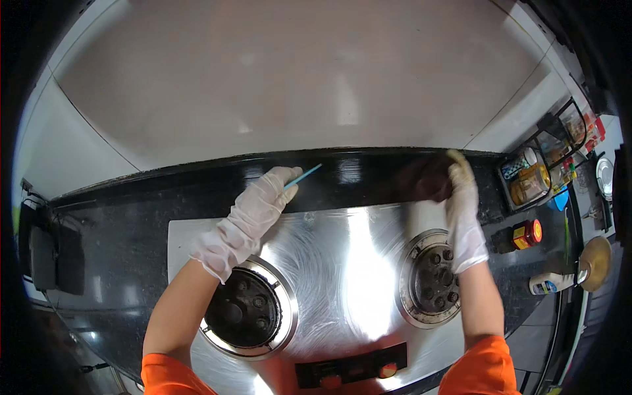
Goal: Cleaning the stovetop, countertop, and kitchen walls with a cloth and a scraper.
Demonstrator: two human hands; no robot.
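Observation:
My left hand (270, 191), in a thin white glove, grips a slim light-blue stick (310, 173) above the black stone strip behind the cooktop. The stick's other end is hidden in my fingers. At the back right, my right hand (463, 185), also gloved, has hold of a dark maroon cloth (425, 180), blurred by motion, against the black counter. Below both hands lies a stainless steel gas cooktop (321, 291) with streaky swirl marks. Its left burner (244, 308) sits under my left forearm, and the right burner (428, 286) is partly covered by my right arm.
A black wire rack (548, 168) with jars stands at the right. Nearer are a red-lidded jar (528, 234) and a white bottle (550, 284) lying at the counter's edge. A dark box (43, 259) stands far left. Behind rises a tiled wall (296, 74); knobs (388, 370) line the cooktop's front.

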